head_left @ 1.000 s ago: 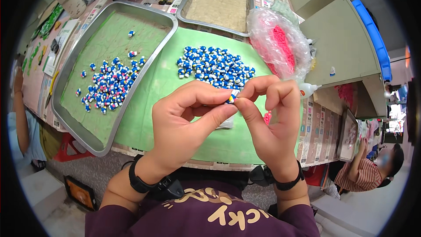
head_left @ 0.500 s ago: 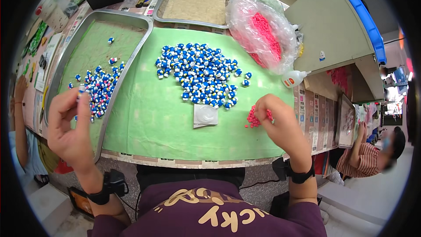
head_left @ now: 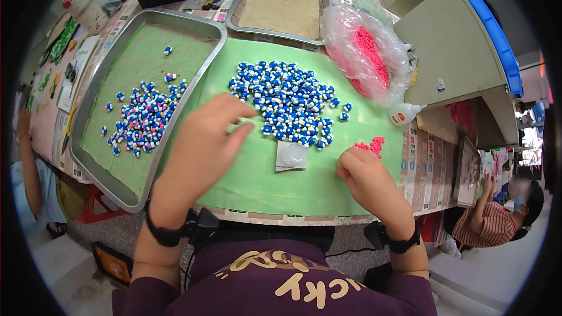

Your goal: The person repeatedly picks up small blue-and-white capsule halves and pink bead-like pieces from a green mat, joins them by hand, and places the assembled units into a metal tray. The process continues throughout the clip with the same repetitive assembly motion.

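Observation:
My left hand (head_left: pixel 206 143) reaches over the green cloth (head_left: pixel 234 190) with thumb and fingers apart, its tips at the left edge of a pile of small blue-and-white pieces (head_left: pixel 287 102). Nothing shows between those fingers. My right hand (head_left: pixel 370 182) is closed in a pinch just in front of a little heap of pink bits (head_left: pixel 372 145); whatever the fingertips hold is hidden. Between the hands lies a small white square with a clear round blob (head_left: pixel 291 155) on it. Similar blue-and-white pieces, some with pink spots, lie in the metal tray (head_left: pixel 221 29) at left.
Behind the pile stands another metal tray (head_left: pixel 325 0) with a beige lining. A plastic bag of pink bits (head_left: pixel 339 38) and a white squeeze bottle (head_left: pixel 404 114) are at the right, by a grey cabinet (head_left: pixel 462 52). Other people work at both sides.
My left hand has moved right, from over the left tray to the pile, and the small piece it pinched is gone from it. My right hand has drawn back from the pink bits.

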{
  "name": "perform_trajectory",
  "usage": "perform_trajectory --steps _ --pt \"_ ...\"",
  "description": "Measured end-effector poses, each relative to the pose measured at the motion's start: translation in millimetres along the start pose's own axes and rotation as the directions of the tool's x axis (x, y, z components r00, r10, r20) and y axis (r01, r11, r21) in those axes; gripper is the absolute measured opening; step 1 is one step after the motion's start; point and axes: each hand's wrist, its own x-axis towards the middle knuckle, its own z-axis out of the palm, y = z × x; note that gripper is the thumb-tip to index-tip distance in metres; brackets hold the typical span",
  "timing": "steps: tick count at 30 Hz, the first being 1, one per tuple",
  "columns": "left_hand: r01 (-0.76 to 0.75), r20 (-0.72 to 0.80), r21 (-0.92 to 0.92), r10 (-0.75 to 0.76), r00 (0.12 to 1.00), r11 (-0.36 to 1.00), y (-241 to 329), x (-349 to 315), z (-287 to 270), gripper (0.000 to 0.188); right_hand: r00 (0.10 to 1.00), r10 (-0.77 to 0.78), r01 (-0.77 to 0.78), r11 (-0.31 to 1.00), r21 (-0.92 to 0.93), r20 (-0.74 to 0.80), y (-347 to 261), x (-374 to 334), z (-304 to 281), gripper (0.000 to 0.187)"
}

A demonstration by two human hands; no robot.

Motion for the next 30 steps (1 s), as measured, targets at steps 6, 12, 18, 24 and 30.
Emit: perform_trajectory --steps 6,12,18,24,30 --pt "-0.072 0.174 0.101 0.053 0.983 0.992 -5.7 8.5 35.1 0.017 0.998 -0.029 0.031 0.999 0.033 -0.050 3.5 9.6 3.8 0.007" --pt "-0.078 0.169 0.176 0.048 0.984 0.981 -11.7 8.2 38.7 0.014 0.977 0.069 -0.029 0.980 0.195 -0.203 10.5 18.1 1.2 0.014" --pt "0.060 0.074 0.044 -0.063 0.995 0.997 -20.6 -0.5 23.4 0.014 0.977 0.126 -0.091 0.977 0.195 -0.173 0.6 8.8 3.6 0.012" --pt "0.134 -0.009 -0.349 -0.147 0.989 0.927 -1.7 -3.7 4.8 0.019 0.978 0.120 -0.110 0.991 0.070 -0.168 2.1 16.4 16.0 0.013" --pt "0.240 0.151 -0.595 -0.186 0.971 0.767 25.4 -8.2 -4.5 0.021 0.978 0.020 -0.024 1.000 -0.015 -0.207 -3.7 21.9 6.1 0.015"
